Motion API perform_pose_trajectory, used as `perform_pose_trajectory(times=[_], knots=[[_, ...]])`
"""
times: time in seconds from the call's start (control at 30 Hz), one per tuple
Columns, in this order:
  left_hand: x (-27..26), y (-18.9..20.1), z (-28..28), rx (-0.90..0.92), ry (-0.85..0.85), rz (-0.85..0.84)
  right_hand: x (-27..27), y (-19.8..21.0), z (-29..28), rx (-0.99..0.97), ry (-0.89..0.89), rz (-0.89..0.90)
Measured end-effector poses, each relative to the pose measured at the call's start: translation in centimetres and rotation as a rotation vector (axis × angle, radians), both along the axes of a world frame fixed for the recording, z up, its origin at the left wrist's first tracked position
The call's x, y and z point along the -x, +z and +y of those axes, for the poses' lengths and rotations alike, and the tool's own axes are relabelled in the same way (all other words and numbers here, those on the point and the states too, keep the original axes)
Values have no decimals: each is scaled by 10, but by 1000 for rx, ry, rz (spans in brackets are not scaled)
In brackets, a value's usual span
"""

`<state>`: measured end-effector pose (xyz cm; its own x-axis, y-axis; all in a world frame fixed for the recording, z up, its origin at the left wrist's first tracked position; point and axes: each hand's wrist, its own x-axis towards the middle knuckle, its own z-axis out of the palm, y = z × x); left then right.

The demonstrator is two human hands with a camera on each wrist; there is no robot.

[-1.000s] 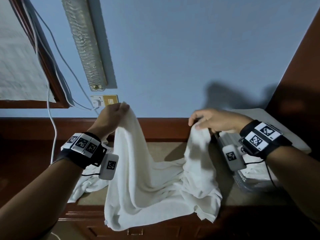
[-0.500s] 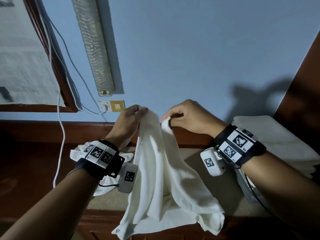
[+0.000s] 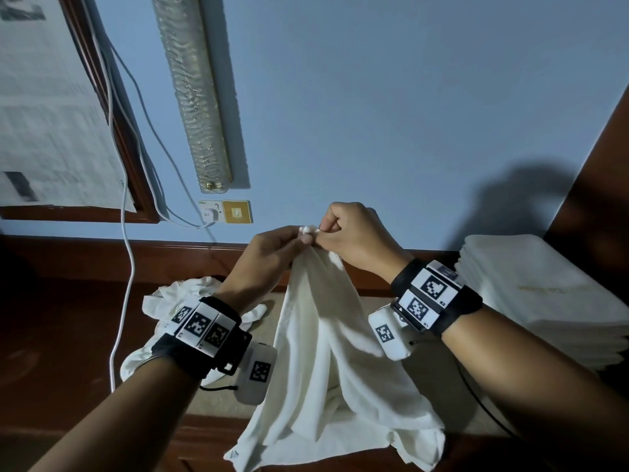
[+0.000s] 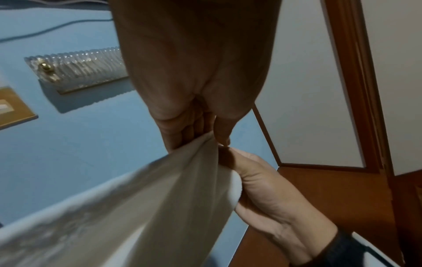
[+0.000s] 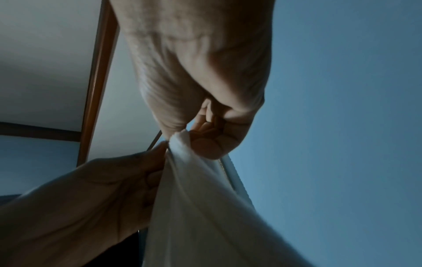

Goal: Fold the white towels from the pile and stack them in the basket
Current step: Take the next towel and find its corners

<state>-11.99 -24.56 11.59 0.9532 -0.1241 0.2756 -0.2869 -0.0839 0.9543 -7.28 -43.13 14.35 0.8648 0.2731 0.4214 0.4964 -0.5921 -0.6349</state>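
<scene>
A white towel (image 3: 326,362) hangs doubled from both hands, its lower end draped over the table's front edge. My left hand (image 3: 272,253) pinches one top corner and my right hand (image 3: 354,233) pinches the other; the two corners meet at the fingertips. The left wrist view shows the towel (image 4: 141,207) running from my left hand (image 4: 200,133) beside my right hand (image 4: 258,182). In the right wrist view my right hand (image 5: 205,130) holds the towel (image 5: 205,207) against my left hand (image 5: 128,178). A stack of folded white towels (image 3: 537,294) sits at the right; the basket under it is hidden.
Crumpled white towels (image 3: 177,301) lie on the table behind my left wrist. A white cable (image 3: 126,267) hangs down the wall from a socket (image 3: 226,211). A glass wall lamp (image 3: 194,90) is above. A dark wooden panel (image 3: 599,185) stands at the right.
My hands have come together from wide apart, bringing the towel's two top corners to meet and lifting the towel so it hangs doubled.
</scene>
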Motion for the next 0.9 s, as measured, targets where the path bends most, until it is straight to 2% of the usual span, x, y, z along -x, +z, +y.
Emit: perform_pose_trajectory(times=[0.17,0.3,0.37,0.43,0.57,0.63,0.7,0.8,0.9], knots=[[-5,2,4,-163,70,-107,2,3,1,4,51,20],[-6,22,8,-269,200,-229,3,-3,-3,-59,194,148],[-7,40,11,-237,208,-274,1,-14,-6,79,245,199],[-11,62,18,-120,190,-277,-1,-36,-13,280,227,303],[-21,107,48,94,245,-310,-5,-88,-45,405,211,561],[-34,113,74,79,316,-316,-5,-105,-69,496,195,692],[-49,107,105,21,435,-280,-10,-118,-97,690,124,755],[-68,93,149,-56,658,-192,-21,-117,-137,1051,-15,749],[-74,88,169,-151,713,-163,-34,-100,-168,1128,-86,695]])
